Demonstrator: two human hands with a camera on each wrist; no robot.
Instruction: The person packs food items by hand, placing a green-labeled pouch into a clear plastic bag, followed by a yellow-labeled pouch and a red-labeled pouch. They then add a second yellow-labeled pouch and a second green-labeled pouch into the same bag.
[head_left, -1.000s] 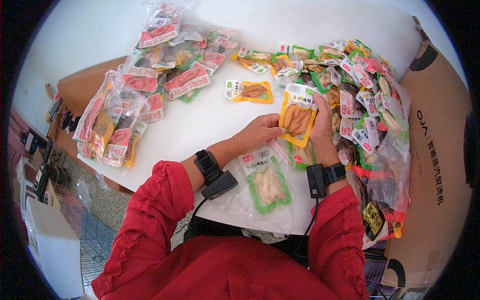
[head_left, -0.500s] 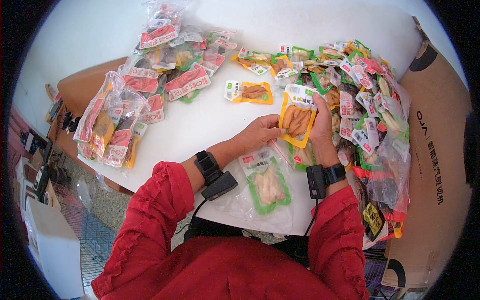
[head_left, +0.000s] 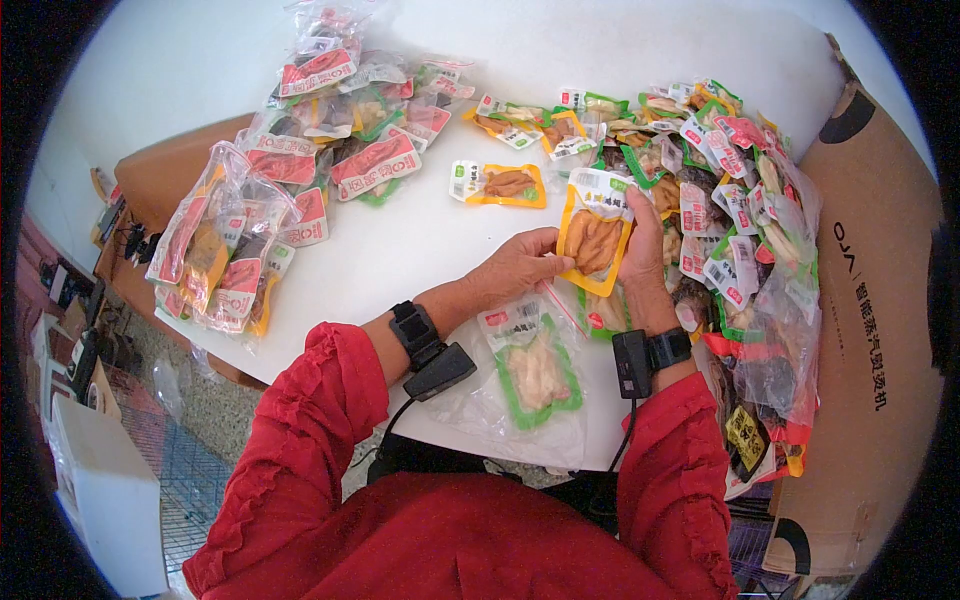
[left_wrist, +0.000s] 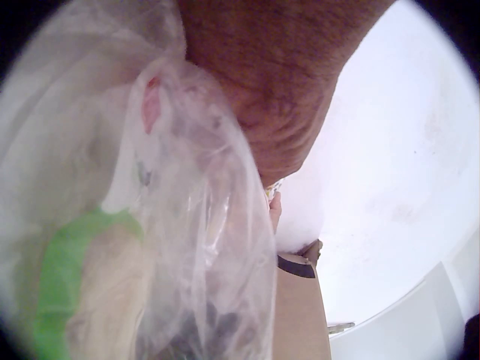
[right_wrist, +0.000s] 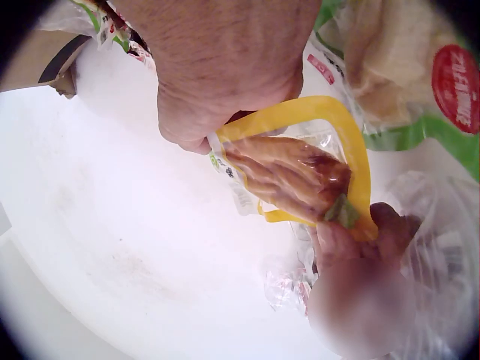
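Note:
Both hands hold one yellow-edged packet (head_left: pixel 594 236) of brown food upright over the table. The left hand (head_left: pixel 515 268) pinches its lower left corner between thumb and fingers; in the right wrist view those fingertips (right_wrist: pixel 336 244) grip the packet's (right_wrist: pixel 289 169) corner. The right hand (head_left: pixel 645 245) holds the packet's right side, its fingers partly hidden behind it. Below the hands lies a clear zip bag (head_left: pixel 465 410) with a green-edged packet (head_left: pixel 538 370) of pale food inside. Another yellow-edged packet (head_left: pixel 511 185) lies flat beyond the left hand.
Red-and-white packets and clear bags (head_left: pixel 230 240) are heaped at the left of the white table (head_left: pixel 400 260). A large pile of mixed packets (head_left: pixel 735 200) lies at the right, beside a tall cardboard box (head_left: pixel 870 300). A few packets (head_left: pixel 520 120) lie at the back.

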